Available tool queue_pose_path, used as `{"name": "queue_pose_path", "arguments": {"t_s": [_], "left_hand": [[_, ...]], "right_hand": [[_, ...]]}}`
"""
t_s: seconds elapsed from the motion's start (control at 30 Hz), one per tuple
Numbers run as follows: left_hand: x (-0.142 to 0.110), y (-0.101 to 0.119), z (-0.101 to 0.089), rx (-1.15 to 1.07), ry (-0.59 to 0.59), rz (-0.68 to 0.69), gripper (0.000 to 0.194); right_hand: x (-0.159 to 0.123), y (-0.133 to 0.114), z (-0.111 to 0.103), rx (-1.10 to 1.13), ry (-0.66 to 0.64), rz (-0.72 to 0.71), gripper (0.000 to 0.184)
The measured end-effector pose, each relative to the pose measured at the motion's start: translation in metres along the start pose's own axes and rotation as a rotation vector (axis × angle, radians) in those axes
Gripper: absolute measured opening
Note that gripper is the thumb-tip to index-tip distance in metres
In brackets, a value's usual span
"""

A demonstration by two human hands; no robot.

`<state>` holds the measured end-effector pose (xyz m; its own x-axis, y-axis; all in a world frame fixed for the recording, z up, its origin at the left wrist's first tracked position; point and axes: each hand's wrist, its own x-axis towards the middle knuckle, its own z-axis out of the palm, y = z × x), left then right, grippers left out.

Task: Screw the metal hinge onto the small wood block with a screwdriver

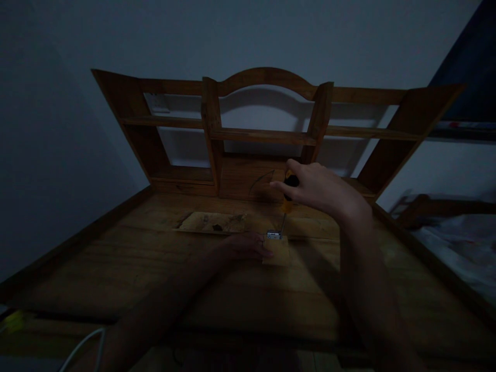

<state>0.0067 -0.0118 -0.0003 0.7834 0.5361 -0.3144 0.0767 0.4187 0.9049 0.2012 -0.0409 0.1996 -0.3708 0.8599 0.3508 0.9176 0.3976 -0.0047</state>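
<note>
My right hand (320, 187) is closed around the black and yellow handle of a screwdriver (287, 205). The screwdriver points down, its shaft reaching the right end of a small shiny metal fitting (274, 235). This fitting lies at the far edge of a small thin piece of wood (279, 253). My left hand (248, 245) holds the left side of that piece down on the desk, fingers near the fitting and thumb by the near part. Dim light hides the screwdriver's tip and the fitting's details.
The wooden desktop (186, 279) carries a larger rough-edged board piece (211, 222) left of centre. A wooden shelf unit (263, 135) stands along the back. A white cable (83, 341) and a yellow object (14, 321) show at lower left; pale cloth (461, 253) lies at right.
</note>
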Motion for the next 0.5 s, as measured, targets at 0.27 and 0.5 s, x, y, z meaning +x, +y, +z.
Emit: {"name": "queue_pose_path", "arguments": {"t_s": [0.27,0.5], "left_hand": [[-0.0014,0.0048,0.0032,0.017,0.041,-0.068,0.024],[0.001,0.0031,0.0014,0.012,0.039,-0.06,0.029]], "right_hand": [[-0.0004,-0.0009,0.0022,0.018,-0.006,-0.056,0.027],[0.0015,0.0013,0.0012,0.065,-0.001,-0.115,0.026]]}}
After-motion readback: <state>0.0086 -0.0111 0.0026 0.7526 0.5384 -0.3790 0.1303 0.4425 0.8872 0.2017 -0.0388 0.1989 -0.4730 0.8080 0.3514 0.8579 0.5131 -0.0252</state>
